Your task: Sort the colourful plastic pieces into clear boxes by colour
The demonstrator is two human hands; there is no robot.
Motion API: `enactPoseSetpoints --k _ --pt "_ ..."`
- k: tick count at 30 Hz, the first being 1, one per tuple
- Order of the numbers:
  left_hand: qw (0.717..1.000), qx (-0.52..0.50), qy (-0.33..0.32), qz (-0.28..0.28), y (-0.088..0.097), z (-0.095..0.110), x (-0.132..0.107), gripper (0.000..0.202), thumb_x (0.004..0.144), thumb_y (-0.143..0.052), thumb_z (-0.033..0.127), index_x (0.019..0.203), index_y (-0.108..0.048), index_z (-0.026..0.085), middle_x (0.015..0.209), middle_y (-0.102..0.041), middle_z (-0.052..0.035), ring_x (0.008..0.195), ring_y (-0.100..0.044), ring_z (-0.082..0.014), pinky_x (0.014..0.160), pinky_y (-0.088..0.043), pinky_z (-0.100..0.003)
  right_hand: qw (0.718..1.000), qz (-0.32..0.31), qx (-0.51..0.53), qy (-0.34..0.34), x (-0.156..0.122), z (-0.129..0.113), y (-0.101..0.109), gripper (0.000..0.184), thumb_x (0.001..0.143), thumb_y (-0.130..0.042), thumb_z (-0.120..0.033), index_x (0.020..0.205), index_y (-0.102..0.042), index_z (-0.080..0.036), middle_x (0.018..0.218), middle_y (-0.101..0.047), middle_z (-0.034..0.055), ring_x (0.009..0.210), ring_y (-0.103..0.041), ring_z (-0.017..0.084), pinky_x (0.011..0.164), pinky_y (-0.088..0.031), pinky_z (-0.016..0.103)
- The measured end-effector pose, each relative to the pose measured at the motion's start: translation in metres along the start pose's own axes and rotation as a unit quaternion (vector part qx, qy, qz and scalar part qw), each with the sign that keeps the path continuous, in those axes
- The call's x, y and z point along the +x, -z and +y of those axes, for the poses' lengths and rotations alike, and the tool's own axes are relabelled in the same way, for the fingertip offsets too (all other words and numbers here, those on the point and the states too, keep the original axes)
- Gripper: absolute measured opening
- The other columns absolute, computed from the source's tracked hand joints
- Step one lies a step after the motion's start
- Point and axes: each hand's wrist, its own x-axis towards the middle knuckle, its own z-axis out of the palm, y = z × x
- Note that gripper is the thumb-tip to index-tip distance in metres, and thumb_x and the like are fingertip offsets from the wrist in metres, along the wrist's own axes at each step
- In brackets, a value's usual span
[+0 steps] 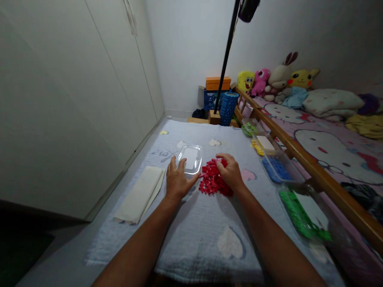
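A loose heap of small red plastic pieces [211, 183] with notched edges lies on the cloth in front of me. My right hand [231, 172] is at the heap's right side, thumb and forefinger curled around some of the red pieces. At the left stands a clear plastic container [191, 156] with a white card or label inside it. My left hand [178, 180] is beside its near left corner, fingers spread and the thumb stretched toward the heap's edge. Nothing shows in the left palm.
A folded cream cloth [142, 195] lies to the left. Along the right edge stand clear boxes with green pieces [299, 215], blue pieces [275, 169], yellow pieces [257, 147] and lime pieces [248, 129]. A wooden bed rail [287, 145] runs beside them. A black pole [226, 56] rises behind.
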Motion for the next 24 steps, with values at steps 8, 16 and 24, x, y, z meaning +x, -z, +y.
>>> enactPoseSetpoints --k 8,16,24 --pt "1.000 0.004 -0.018 0.002 0.000 -0.002 -0.012 0.072 0.078 -0.077 0.059 0.133 -0.063 0.015 0.156 -0.043 -0.0252 0.143 -0.045 -0.0432 0.116 -0.041 -0.057 0.977 -0.110 -0.100 -0.151 0.055 -0.017 -0.052 0.037 0.083 -0.058 -0.017 0.119 -0.067 -0.015 0.115 -0.072 0.0130 0.102 -0.067 0.023 0.095 -0.051 0.035" --pt "1.000 0.010 -0.025 -0.005 -0.001 -0.001 -0.016 0.069 0.079 -0.077 0.055 0.133 -0.064 0.016 0.156 -0.042 -0.0243 0.144 -0.043 -0.0428 0.116 -0.040 -0.056 0.968 -0.108 -0.133 -0.182 0.073 -0.016 -0.067 0.022 0.078 -0.060 -0.014 0.098 -0.069 -0.017 0.090 -0.070 0.0062 0.086 -0.063 0.021 0.083 -0.048 0.031" --pt "0.999 0.028 -0.031 -0.020 -0.001 -0.001 -0.018 0.071 0.077 -0.079 0.053 0.135 -0.063 0.016 0.158 -0.040 -0.0252 0.145 -0.042 -0.0440 0.116 -0.040 -0.057 0.979 -0.077 -0.092 -0.165 0.070 -0.014 -0.068 0.019 0.075 -0.056 -0.013 0.091 -0.061 -0.020 0.083 -0.063 0.0013 0.080 -0.057 0.018 0.077 -0.043 0.028"
